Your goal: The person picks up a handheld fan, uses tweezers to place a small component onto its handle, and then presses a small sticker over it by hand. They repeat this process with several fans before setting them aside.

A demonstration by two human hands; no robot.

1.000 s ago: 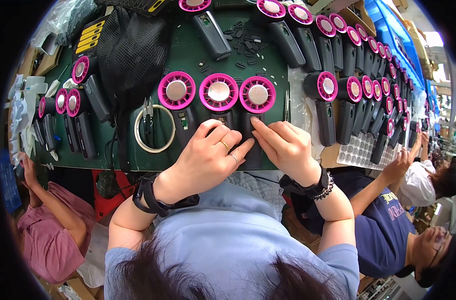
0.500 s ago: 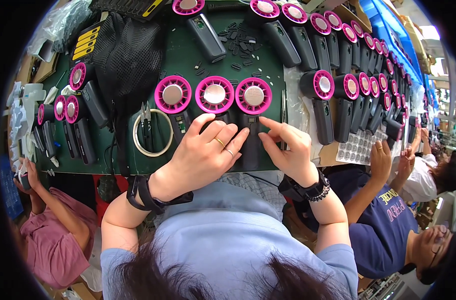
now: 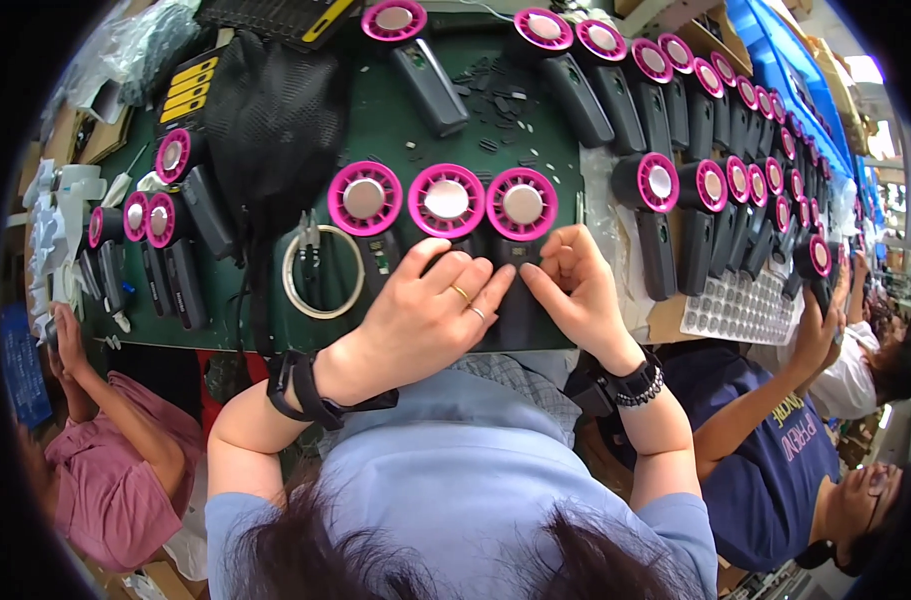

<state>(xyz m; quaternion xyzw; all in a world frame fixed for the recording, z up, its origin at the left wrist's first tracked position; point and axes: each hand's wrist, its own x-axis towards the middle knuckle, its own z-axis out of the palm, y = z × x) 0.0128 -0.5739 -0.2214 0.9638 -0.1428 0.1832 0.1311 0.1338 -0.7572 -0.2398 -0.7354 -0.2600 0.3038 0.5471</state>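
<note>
Three black handheld fans with magenta-rimmed round heads lie side by side in front of me: a left fan [image 3: 365, 198], a middle fan [image 3: 445, 200] and a right fan [image 3: 521, 204]. My left hand [image 3: 420, 310] reaches over the middle fan's handle, mostly hiding it. Its index fingertip presses on the right fan's handle, just below a small window near the head. From the other side my right hand [image 3: 583, 300] puts its thumb on that same handle, its other fingers curled. Between them, the two hands steady this fan. Whether a small part sits under the fingertips is hidden.
Small dark oval pieces [image 3: 490, 90] lie scattered beyond the fans. A tape roll [image 3: 322, 272] with pliers inside and a black mesh bag [image 3: 280, 120] are at left. Rows of finished-looking fans [image 3: 658, 182] stand right, near a pitted tray [image 3: 740, 305]. Co-workers sit at both sides.
The view has shifted slightly. My right index finger has lifted off the handle and curled, while the thumb has come onto it. The right co-worker's hand has moved from the tray to a fan.
</note>
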